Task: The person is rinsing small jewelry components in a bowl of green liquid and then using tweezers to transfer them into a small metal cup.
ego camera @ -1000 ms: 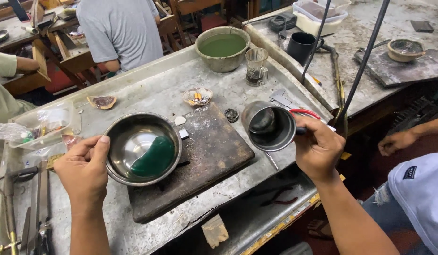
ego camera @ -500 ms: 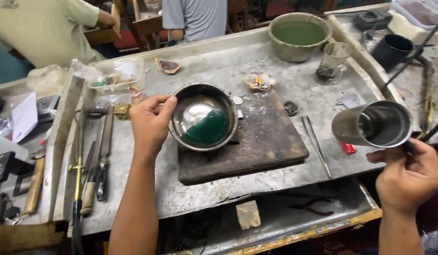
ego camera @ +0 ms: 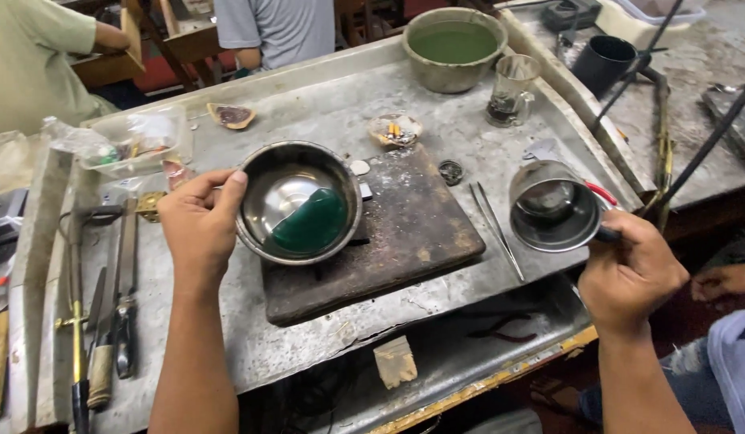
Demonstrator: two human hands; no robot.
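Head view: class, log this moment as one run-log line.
left hand: tilting steel bowl, green liquid pooled | right hand: holding metal cup by handle | bowl on dark board

A craft workshop: a scuffed metal-topped bench [ego camera: 324,96] carries a scorched work block [ego camera: 413,233], pliers and files [ego camera: 107,321], tweezers [ego camera: 497,229] and a bowl of green liquid [ego camera: 454,48].

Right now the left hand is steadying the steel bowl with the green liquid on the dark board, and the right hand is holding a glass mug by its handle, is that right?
Not quite. The left hand does steady the steel bowl of green liquid on the dark board, but the right hand holds a metal cup, not a glass mug. The head view shows it; the glass mug stands untouched further back on the bench.
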